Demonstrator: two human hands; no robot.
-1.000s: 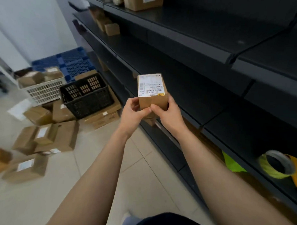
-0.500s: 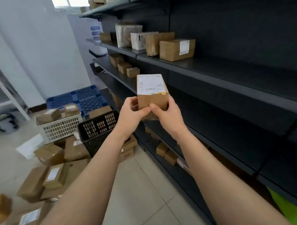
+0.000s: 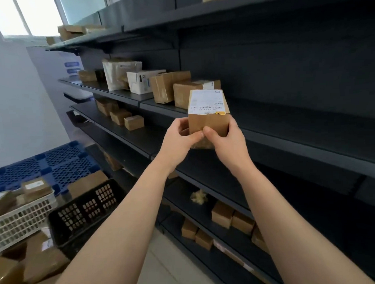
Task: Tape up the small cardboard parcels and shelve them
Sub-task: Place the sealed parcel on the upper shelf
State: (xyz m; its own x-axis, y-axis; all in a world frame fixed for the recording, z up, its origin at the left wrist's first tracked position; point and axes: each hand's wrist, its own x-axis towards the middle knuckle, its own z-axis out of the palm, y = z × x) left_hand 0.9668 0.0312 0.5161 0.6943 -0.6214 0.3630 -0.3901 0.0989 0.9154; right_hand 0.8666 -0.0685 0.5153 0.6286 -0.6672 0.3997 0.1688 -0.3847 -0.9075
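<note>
Shelving step: left hand (image 3: 178, 140) and right hand (image 3: 227, 140) both gripped the labelled cardboard parcel (image 3: 209, 119), held before the shelf (image 3: 292, 123); next move probably required setting it on bare board at its 3 o'clock.

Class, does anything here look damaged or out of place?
The held parcel has a shipping label ragged along its lower edge, with a yellow scrap at one corner. A crumpled tan wad lies loose on a lower shelf.
</note>
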